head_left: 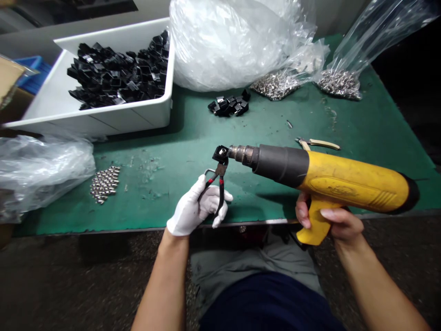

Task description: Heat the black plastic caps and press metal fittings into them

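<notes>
We face a green counter. A white bin holds black plastic parts. Our left fingers clamp pliers, our right fingers a heat gun.

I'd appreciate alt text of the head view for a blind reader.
A white-gloved left hand holds pliers gripping a small black part facing the nozzle of a yellow heat gun in the bare right hand, above a green workbench.

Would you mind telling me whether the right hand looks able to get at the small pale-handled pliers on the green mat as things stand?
Probably not at once: the right hand is closed around the grip of the yellow heat gun, whose body lies between it and the small pale-handled pliers.
</notes>
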A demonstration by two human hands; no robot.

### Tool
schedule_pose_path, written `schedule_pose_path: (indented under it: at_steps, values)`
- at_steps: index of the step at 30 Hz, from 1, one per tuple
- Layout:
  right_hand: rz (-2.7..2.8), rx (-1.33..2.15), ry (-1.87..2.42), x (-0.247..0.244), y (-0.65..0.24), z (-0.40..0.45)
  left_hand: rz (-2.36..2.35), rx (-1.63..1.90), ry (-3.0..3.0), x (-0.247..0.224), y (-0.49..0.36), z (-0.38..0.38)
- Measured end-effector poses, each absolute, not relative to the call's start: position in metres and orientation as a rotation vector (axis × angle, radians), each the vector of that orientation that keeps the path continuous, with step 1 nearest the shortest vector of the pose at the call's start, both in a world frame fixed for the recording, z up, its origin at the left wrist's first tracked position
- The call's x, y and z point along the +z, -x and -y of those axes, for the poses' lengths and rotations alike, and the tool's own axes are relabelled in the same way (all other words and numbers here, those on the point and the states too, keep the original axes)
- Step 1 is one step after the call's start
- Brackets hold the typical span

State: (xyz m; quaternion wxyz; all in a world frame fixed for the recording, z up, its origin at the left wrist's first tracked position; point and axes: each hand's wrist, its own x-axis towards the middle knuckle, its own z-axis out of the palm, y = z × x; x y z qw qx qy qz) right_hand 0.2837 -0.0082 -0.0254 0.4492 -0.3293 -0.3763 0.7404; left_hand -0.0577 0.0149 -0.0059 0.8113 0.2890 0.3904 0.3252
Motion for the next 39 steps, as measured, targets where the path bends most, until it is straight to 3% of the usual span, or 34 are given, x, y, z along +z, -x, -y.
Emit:
schedule_pose_path:
  at_steps: [27,37,39]
  values:
    - [0.900,1.845,0.818,-0.028,-0.285,0.009,-0.830,0.707,-0.613,-0.006,0.057,-0.015]
    - [0.697,1.852,0.591,-0.036,-0.283,0.018,-1.158,1.246,-0.694,-0.006,0.028,0.008]
    - [0.662,1.865,0.546,-0.036,-0.281,0.023,-1.303,1.226,-0.790,-0.011,0.031,0.015]
